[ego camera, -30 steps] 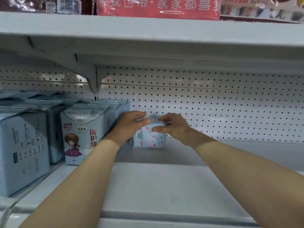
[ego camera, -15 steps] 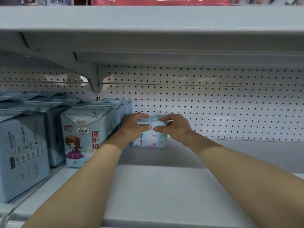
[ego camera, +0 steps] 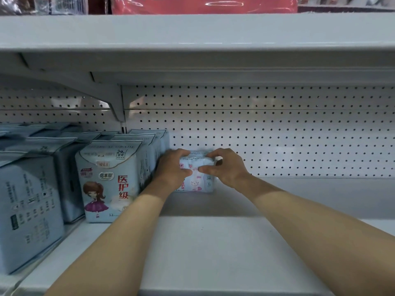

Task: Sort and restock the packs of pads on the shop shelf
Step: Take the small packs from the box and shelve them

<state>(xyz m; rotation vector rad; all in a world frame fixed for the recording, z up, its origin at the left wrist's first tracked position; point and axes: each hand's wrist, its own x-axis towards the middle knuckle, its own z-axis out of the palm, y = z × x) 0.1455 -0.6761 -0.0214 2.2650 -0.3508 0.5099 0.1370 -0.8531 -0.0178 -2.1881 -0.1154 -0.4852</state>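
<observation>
One small pack [ego camera: 197,183] stands at the back of the shelf [ego camera: 213,253], just right of the girl packs [ego camera: 109,182], with its long axis running left-right. The left hand [ego camera: 171,167] and right hand [ego camera: 227,167] each clamp one end, fingers over the top, equally near. The girl packs stand at least three deep.

Right of the small pack [ego camera: 197,182] there is wide open room along the shelf floor [ego camera: 213,253], and in front of it too. Left of the small pack stands a row of tall packs [ego camera: 106,180] like a wall; the left hand [ego camera: 172,170] fills the thin gap between. Behind it is the holed back wall [ego camera: 277,142]. Above it the upper shelf [ego camera: 192,35] makes a roof.
</observation>
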